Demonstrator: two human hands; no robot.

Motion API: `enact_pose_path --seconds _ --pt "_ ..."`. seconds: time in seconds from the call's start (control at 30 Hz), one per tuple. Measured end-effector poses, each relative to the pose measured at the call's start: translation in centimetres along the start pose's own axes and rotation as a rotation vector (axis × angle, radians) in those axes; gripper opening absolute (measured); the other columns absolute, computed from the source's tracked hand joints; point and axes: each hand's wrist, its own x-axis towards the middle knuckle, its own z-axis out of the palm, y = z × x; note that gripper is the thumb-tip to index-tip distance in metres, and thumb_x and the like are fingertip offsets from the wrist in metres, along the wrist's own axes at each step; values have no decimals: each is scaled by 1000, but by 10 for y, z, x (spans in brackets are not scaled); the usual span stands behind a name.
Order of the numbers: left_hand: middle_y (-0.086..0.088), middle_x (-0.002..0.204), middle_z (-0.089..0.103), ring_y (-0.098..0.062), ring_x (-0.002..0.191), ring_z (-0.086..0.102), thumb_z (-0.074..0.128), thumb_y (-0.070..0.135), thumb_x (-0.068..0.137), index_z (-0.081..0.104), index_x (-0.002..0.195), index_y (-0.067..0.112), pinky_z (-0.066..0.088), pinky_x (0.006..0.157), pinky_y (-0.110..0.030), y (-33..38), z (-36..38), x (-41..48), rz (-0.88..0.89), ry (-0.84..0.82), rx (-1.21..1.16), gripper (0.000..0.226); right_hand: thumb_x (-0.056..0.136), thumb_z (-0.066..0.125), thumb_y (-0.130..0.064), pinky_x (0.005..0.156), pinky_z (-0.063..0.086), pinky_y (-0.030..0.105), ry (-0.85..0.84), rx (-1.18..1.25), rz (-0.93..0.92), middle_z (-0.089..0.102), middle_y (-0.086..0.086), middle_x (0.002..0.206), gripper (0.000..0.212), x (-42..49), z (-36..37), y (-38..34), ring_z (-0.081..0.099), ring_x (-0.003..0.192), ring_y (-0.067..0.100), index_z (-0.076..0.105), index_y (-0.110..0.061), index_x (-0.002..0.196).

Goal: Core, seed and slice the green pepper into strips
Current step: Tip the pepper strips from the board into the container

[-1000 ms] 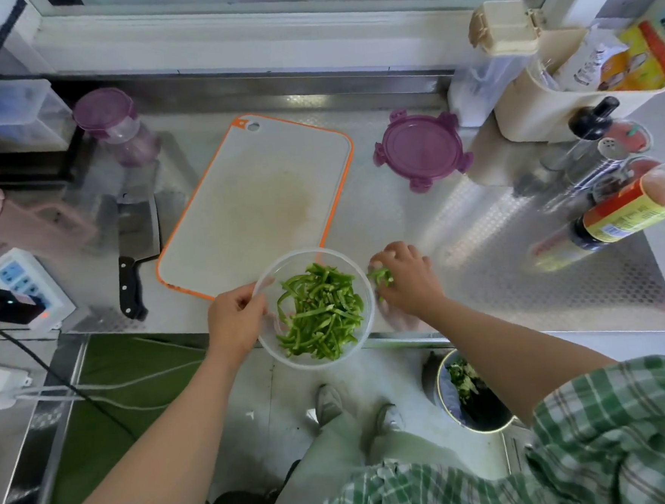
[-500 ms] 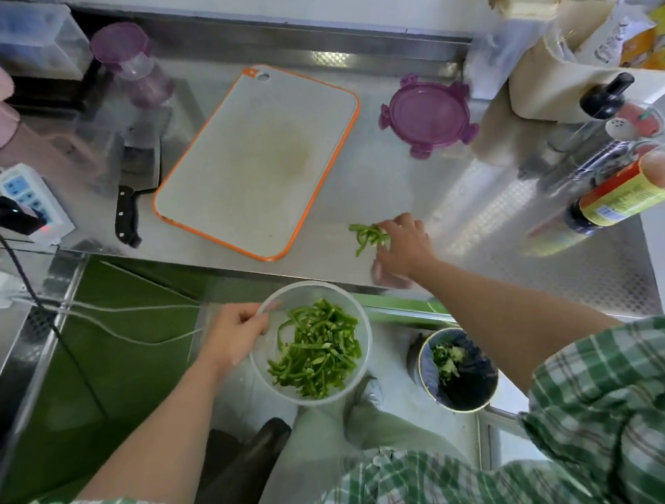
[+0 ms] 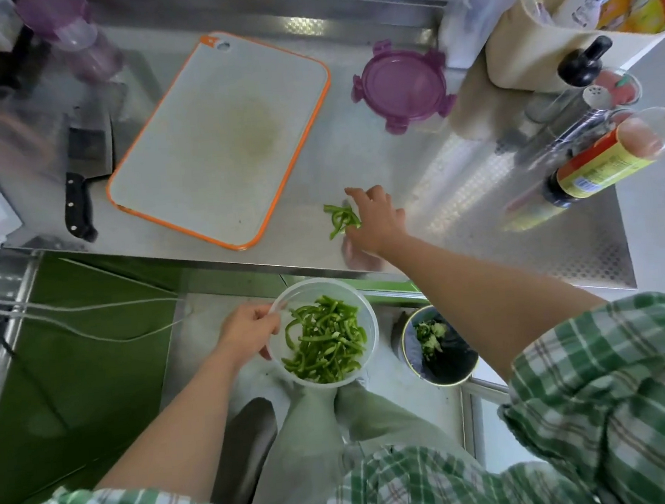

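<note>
Cleaver (image 3: pixel 82 178) with a black handle lies on the steel counter (image 3: pixel 360 159) at the left of the frame, just beside the orange-rimmed cutting board (image 3: pixel 221 141), whose middle is stained yellowish. Lower down, left of centre, my left hand (image 3: pixel 250 330) grips the rim of the clear plastic bowl (image 3: pixel 372 327), thumb over the edge, holding it in the air below the counter's front edge. The bowl holds a heap of green pepper strips (image 3: pixel 325 343). Above it, on the counter just right of the board's lower corner, lie a few loose strips (image 3: pixel 340 217). My right hand (image 3: pixel 378 223) touches their right end, fingers spread and slack, curled round nothing. Further up, right of centre, a purple lid (image 3: pixel 401 83) rests flat on the steel. To the lower right of the bowl, a round waste bin (image 3: pixel 452 361) on the floor holds pepper scraps (image 3: pixel 427 335). At the right edge stands a sauce bottle (image 3: pixel 600 162) with a yellow and red label, among other bottles
</note>
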Motion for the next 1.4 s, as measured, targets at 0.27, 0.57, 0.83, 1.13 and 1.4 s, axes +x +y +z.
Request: enact_pose_path --seconds 0.27,0.57,0.83,1.13,1.4 --pt "-10 86 70 -29 75 68 56 3 83 72 89 14 61 64 -37 5 4 17 -23 -116 -13 21 85 57 -20 95 41 43 -22 17 -110 33 8 134 64 2 7 1 35 122 29 37 -31 144" --pt "-9 81 68 -26 71 66 54 2 83 71 85 16 61 66 -37 6 8 28 -26 -155 28 22 83 62 -20 89 46 41 -26 -10 -280 42 12 129 50 -16 24 4 43 112 31 54 -23 133" --pt "-10 84 69 -28 72 69 54 6 85 71 90 14 60 65 -35 2 17 37 -36 -167 67 19 82 60 -14 98 42 39 -66 105 -318 42 11 127 53 -32 29 10 42 116 29 54 -21 134" --pt "-9 73 62 -25 60 64 57 29 97 64 79 4 61 76 -44 2 24 44 -72 -106 -83 31 80 55 -7 93 45 38 -7 149 -283 44 11 127 56 -44 33 8 44 117 26 52 -18 135" --pt "-10 73 64 -25 58 64 57 27 96 66 78 4 61 76 -45 1 28 45 -67 -96 -84 30 85 56 -7 88 47 36 -51 134 -379 49 8 118 37 -61 37 14 52 106 24 64 -15 120"
